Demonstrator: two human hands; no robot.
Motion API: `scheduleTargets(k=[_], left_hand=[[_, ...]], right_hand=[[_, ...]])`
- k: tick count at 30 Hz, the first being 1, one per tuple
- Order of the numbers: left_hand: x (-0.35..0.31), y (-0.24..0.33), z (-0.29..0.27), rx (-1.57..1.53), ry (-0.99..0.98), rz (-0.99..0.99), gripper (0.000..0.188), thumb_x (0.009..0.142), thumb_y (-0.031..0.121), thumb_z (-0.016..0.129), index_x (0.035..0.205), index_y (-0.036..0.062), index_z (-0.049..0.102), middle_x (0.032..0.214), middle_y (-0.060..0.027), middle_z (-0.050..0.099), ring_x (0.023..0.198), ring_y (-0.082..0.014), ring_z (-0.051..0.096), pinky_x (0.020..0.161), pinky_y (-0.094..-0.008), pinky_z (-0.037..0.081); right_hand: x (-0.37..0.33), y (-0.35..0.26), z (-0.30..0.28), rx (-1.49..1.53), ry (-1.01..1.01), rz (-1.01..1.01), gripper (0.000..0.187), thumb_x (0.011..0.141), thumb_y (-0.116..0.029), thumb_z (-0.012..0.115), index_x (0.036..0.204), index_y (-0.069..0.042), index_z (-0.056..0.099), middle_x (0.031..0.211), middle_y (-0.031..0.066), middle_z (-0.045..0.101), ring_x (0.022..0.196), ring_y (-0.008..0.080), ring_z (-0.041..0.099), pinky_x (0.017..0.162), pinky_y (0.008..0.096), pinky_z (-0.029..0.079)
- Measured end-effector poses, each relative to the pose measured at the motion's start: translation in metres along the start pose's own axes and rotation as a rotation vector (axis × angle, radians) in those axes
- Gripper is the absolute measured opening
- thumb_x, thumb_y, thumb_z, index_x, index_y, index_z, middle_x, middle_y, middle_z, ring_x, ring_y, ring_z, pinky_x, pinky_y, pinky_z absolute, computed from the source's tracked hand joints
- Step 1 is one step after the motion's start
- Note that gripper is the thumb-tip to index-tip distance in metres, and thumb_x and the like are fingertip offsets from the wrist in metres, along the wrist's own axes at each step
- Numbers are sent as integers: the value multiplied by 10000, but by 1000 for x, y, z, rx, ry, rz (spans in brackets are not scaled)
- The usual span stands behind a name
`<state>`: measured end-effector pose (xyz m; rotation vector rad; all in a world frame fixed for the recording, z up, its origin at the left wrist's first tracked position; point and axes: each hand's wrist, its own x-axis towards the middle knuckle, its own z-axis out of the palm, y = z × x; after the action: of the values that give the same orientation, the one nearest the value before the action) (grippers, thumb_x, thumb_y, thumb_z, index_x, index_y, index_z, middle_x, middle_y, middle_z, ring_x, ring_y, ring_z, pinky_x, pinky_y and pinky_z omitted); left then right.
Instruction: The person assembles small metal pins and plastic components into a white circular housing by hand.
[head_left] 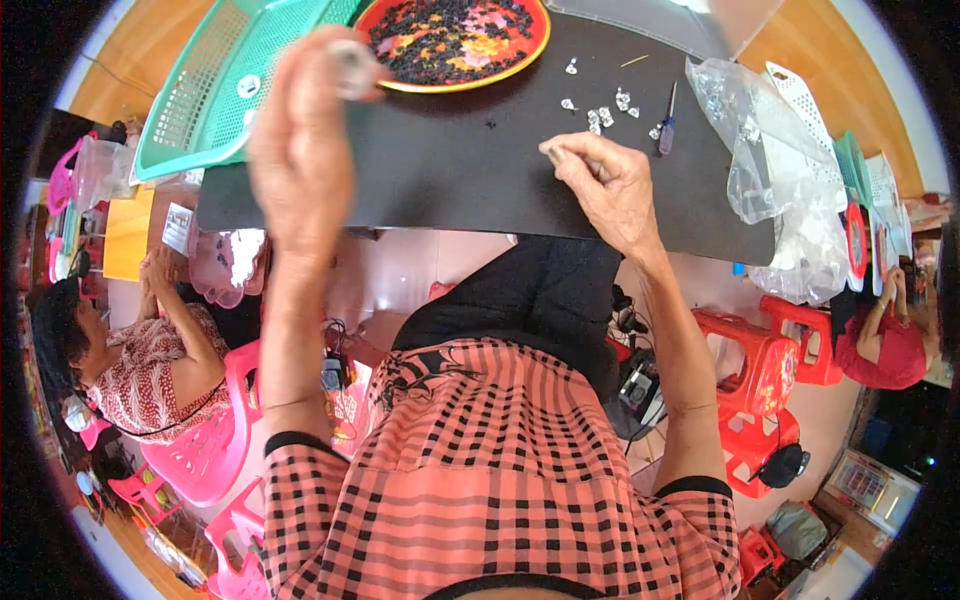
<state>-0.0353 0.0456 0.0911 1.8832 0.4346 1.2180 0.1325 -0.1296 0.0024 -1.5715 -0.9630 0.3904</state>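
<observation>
Raised between the green basket and the round tray, my left hand (308, 160) is smeared by motion. Its fingers are closed on a small round white piece (353, 70), too blurred to name more exactly. Over the dark table (450, 170), my right hand (612, 190) makes a pinch with thumb and forefinger; whatever is between the tips, if anything, is too small to make out. Just beyond that hand lie several small clear-and-silver pieces (600, 118) and a screwdriver (667, 135) with a purple handle. Many tiny black parts (440, 55) are spread in the flowered red tray (541, 45).
The green perforated basket (180, 150), holding a few round white pieces (249, 86), stands at the far left. A clear plastic bag (745, 150) hangs over the table's right edge. Two people sit at the sides, near pink chairs (210, 460) and red stools (745, 360).
</observation>
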Motion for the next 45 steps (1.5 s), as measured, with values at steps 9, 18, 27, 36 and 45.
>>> scheduleTargets(k=[9, 18, 27, 36, 45], left_hand=[[70, -88, -106, 700, -67, -35, 352, 962, 268, 418, 1032, -23, 603, 843, -131, 629, 797, -209, 605, 733, -339, 463], [50, -46, -66, 550, 42, 81, 305, 955, 218, 438, 1007, -17, 625, 964, -115, 652, 927, -199, 605, 846, -320, 451], [-59, -41, 64, -558, -233, -420, 324, 990, 259, 422, 866, -6, 562, 779, -73, 562, 763, -145, 542, 739, -292, 455], [-64, -45, 79, -512, -231, -464, 171, 972, 118, 452, 1037, 13, 569, 764, -32, 538, 770, -120, 533, 747, -282, 465], [-66, -42, 79, -284, -278, -383, 205, 953, 150, 492, 835, 4, 574, 745, -41, 576, 731, -109, 526, 711, -251, 430]], right_hand=[[2, -13, 3, -85, -102, -65, 110, 845, -79, 631, 893, 6, 682, 750, 18, 642, 606, 40, 488, 530, 217, 401], [1, -15, -1, -83, -93, -80, 116, 840, -94, 625, 877, 1, 680, 730, 23, 624, 563, 45, 465, 504, 225, 381], [3, -12, 2, -88, -112, -210, 98, 808, -64, 636, 878, -9, 676, 739, 71, 640, 616, 126, 588, 551, 267, 455], [1, -10, -1, -91, -84, -237, 89, 802, -53, 638, 871, -5, 668, 732, 84, 630, 607, 148, 593, 539, 277, 460], [0, -10, -3, -97, -96, -219, 91, 801, -72, 631, 823, 14, 650, 714, 82, 618, 575, 134, 564, 527, 279, 443]])
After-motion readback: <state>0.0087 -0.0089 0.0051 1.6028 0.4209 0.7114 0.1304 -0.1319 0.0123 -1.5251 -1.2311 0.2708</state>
